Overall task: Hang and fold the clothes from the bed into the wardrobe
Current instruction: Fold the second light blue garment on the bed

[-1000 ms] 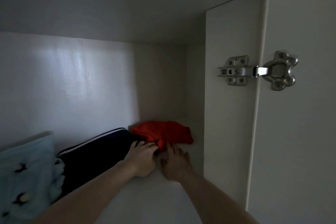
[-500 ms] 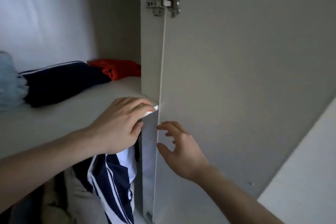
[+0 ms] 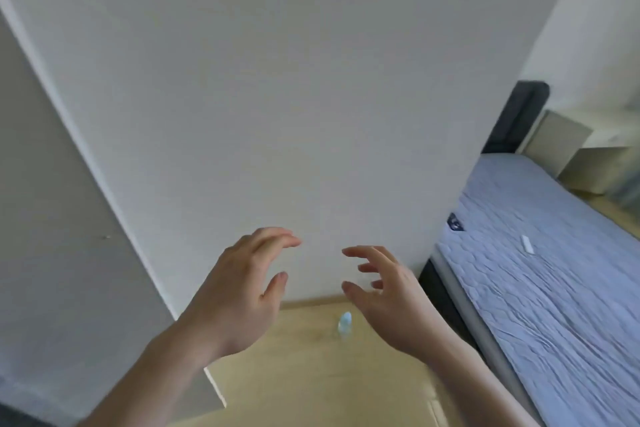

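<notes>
We see both hands raised in front of a plain white wall (image 3: 294,80). Our left hand (image 3: 242,291) has its fingers spread and loosely curled, thumb apart from the rest, with nothing in it. Our right hand (image 3: 388,295) mirrors it — fingers open and slightly hooked, palm turned inward, also empty. The two hands are near each other but do not touch, and neither touches the wall.

To the left stands a grey-white wardrobe door (image 3: 52,218), seen at a slant, its pale edge running down towards our left forearm. The inside of the wardrobe is out of view, so we cannot tell what it holds from here.

The bed (image 3: 540,270) lies to the right, its bluish quilted mattress bare of clothes as far as we can see — only a small white object (image 3: 527,244) rests on it, too small to identify. A dark headboard (image 3: 519,114) rises at its far end, against the wall.

Between our hands, on the wooden floor (image 3: 311,374), sits a small pale blue thing (image 3: 345,320), blurred beyond telling.
</notes>
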`<state>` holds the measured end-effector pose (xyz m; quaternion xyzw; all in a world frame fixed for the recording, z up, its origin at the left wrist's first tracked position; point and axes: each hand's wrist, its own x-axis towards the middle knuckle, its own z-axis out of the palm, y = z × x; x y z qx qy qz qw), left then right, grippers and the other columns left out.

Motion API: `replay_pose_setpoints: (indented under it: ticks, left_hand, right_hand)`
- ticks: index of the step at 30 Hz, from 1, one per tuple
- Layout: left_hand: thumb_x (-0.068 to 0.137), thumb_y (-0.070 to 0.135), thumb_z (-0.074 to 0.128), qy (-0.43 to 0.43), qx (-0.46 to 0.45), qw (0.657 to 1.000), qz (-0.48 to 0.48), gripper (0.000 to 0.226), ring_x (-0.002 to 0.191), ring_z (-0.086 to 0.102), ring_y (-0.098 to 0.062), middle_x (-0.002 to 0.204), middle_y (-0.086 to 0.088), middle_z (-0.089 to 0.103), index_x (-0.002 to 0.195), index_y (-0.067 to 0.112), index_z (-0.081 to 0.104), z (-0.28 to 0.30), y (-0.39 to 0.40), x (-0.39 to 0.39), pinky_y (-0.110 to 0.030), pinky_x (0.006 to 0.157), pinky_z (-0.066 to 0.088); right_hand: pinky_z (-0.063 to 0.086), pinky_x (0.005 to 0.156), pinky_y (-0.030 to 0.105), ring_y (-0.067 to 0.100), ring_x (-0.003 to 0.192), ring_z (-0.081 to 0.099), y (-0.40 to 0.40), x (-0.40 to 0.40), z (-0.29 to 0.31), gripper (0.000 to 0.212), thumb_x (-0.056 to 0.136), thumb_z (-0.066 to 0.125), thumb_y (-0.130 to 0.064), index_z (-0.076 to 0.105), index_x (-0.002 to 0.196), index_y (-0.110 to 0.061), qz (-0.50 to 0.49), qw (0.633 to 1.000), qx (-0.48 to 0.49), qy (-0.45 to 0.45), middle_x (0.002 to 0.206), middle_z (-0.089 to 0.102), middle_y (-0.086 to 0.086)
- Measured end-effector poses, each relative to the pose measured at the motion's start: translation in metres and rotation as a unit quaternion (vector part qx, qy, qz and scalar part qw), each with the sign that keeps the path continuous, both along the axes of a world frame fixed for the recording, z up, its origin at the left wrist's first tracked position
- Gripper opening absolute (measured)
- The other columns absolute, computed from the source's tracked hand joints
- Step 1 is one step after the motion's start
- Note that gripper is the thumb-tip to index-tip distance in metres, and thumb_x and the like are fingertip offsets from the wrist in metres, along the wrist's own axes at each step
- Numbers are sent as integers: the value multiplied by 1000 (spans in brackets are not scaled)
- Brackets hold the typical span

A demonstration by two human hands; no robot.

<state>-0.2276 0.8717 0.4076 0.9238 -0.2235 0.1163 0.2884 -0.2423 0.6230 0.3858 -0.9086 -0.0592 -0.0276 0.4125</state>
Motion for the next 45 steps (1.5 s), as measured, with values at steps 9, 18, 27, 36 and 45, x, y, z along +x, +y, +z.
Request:
replay_pose_setpoints:
  ticks: [9,18,27,36,45]
  left_hand:
    - [102,29,54,55,81,971,-218,41,137,35,2,148,24,40,142,38,51,-21,-226,52,-14,112,24]
    - [100,30,56,86,106,929,-344,43,137,38,-1,148,24,40,143,37,51,-52,-435,95,-14,113,23]
    - [101,32,56,91,156,850,-495,47,142,34,-4,152,20,36,146,38,47,-62,-667,57,-24,119,28]
    - [100,34,56,89,156,835,-520,47,142,36,-7,153,19,35,146,37,47,-71,-871,-36,-30,119,30]
    - [99,29,57,134,151,855,-477,46,142,34,-3,153,23,32,142,41,48,-76,-991,-88,-25,118,28]
  right_hand:
    - [40,89,6,-20,116,47,-206,-70,-16,40,97,65,-40,53,133,-48,-236,971,22,25,130,45,-37]
    - [47,102,26,-13,120,48,-380,-108,-27,37,96,65,-44,50,128,-55,-384,921,8,67,132,45,-35]
    - [49,93,22,-7,116,54,-527,-190,-39,37,93,71,-40,55,125,-52,-508,860,25,51,130,50,-35]
    - [52,89,20,-11,112,56,-709,-285,-68,37,90,74,-39,56,119,-54,-533,844,35,44,127,51,-34]
    - [52,95,24,-8,115,54,-886,-318,-63,39,93,70,-43,54,128,-50,-478,874,40,78,129,48,-35]
